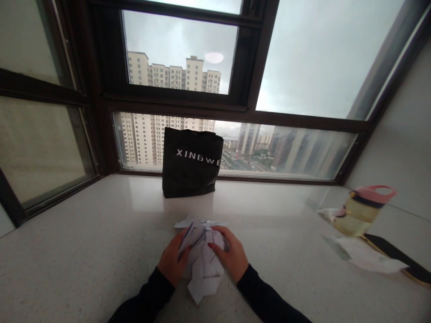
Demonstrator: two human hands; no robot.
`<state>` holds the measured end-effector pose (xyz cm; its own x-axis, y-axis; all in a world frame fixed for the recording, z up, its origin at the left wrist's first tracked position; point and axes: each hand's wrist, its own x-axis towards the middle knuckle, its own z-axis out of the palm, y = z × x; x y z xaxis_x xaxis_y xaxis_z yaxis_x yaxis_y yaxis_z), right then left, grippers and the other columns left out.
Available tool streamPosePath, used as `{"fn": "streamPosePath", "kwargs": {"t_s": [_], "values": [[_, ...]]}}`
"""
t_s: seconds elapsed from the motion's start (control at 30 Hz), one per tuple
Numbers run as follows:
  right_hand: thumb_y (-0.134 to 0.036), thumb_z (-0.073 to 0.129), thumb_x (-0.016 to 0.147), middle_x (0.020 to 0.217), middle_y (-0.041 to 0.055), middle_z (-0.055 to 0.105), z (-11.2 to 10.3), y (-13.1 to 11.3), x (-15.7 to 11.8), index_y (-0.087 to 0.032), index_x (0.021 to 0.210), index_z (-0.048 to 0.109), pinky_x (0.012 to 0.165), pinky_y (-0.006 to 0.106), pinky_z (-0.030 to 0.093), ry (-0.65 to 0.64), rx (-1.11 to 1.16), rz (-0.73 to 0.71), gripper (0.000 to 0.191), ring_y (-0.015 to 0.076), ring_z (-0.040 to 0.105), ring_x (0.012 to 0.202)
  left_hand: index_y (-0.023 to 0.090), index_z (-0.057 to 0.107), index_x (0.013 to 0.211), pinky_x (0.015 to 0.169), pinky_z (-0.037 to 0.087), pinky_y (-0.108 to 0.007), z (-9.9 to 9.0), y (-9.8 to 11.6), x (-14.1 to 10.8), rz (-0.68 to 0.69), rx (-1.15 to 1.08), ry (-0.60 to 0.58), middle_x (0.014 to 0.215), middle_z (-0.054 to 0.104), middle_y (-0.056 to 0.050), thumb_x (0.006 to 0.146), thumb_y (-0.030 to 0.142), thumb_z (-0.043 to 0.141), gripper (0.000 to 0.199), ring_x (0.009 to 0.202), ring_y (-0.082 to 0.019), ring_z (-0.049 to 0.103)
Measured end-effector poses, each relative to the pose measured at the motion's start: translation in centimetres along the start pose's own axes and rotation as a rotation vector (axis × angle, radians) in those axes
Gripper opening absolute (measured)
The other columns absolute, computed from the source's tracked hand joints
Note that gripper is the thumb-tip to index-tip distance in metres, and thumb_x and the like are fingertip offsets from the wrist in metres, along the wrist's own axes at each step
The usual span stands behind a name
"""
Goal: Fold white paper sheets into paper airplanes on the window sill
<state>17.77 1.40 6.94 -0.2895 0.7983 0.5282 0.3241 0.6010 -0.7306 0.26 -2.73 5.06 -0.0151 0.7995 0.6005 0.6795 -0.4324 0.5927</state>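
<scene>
A bundle of crumpled white paper (204, 267) lies on the pale speckled counter, low in the middle of the head view. My left hand (175, 258) grips its left side, with the fingers curled around the folds. From the other side my right hand (232, 251) is closed on the same paper, thumb pressed on top. Loose corners stick out behind the hands and toward me. Behind the paper a black bag (191, 170) with white lettering stands upright near the window.
To the right stands a yellowish bottle (358, 213) with a pink lid. A white tissue packet (370, 255) and a dark phone-like flat object (400, 255) lie beside it. Dark window frames (235, 176) border the counter's (279, 233) back.
</scene>
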Motion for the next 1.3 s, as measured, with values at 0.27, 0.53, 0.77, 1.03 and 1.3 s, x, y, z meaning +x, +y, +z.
{"fn": "streamPosePath", "kwargs": {"t_s": [0.27,0.53,0.77,1.03,1.3], "values": [[-0.033,0.04,0.079,0.088,0.0059,0.056,-1.3,1.6,0.2,-0.02,0.089,0.057,0.076,0.033,0.041,0.045,-0.187,-0.047,0.023,0.0195,0.051,0.086,0.017,0.013,0.125,0.092,0.027,-0.044,-0.3,-1.9,0.2,-0.073,0.012,0.119,0.128,0.028,-0.012,0.07,0.021,0.046,0.065,0.115,-0.027,0.029],[-0.047,0.044,0.073,0.115,0.0113,0.044,-1.5,3.6,0.2,-0.021,0.111,0.046,0.086,0.045,0.028,0.035,-0.398,0.021,0.046,0.0277,0.036,0.107,0.019,0.028,0.121,0.091,0.03,-0.041,-0.3,-4.0,0.1,0.016,0.061,0.062,0.123,0.036,-0.01,0.068,0.012,0.04,0.054,0.113,-0.023,0.033],[-0.056,0.062,0.048,0.119,0.0099,0.044,-0.7,2.4,-0.7,-0.025,0.119,0.037,0.089,0.049,0.018,-0.359,-0.548,-0.045,0.082,0.0316,0.033,0.11,0.013,0.05,0.106,0.091,0.032,-0.038,-0.3,-2.8,0.1,-0.002,-0.051,-0.053,0.113,0.048,-0.012,0.072,0.015,0.035,0.037,0.107,-0.021,0.042],[-0.018,0.052,0.066,0.098,0.0046,0.056,-0.5,1.4,-0.1,-0.021,0.11,0.039,0.073,0.031,0.043,-0.032,-0.152,0.014,0.046,0.0185,0.053,0.086,0.014,0.048,0.107,0.09,0.035,-0.031,-0.8,-1.2,0.5,0.03,-0.09,-0.021,0.112,0.05,-0.01,0.076,0.02,0.035,0.034,0.105,-0.017,0.044],[-0.034,0.044,0.077,0.098,0.0066,0.058,-1.4,1.3,-0.4,-0.021,0.106,0.048,0.081,0.038,0.037,-0.065,-0.235,-0.078,0.031,0.0222,0.05,0.094,0.019,0.058,0.084,0.087,0.035,-0.036,-2.3,-1.1,0.8,0.238,0.222,0.139,0.108,0.052,-0.007,0.073,0.011,0.031,0.031,0.105,-0.019,0.042]]}}
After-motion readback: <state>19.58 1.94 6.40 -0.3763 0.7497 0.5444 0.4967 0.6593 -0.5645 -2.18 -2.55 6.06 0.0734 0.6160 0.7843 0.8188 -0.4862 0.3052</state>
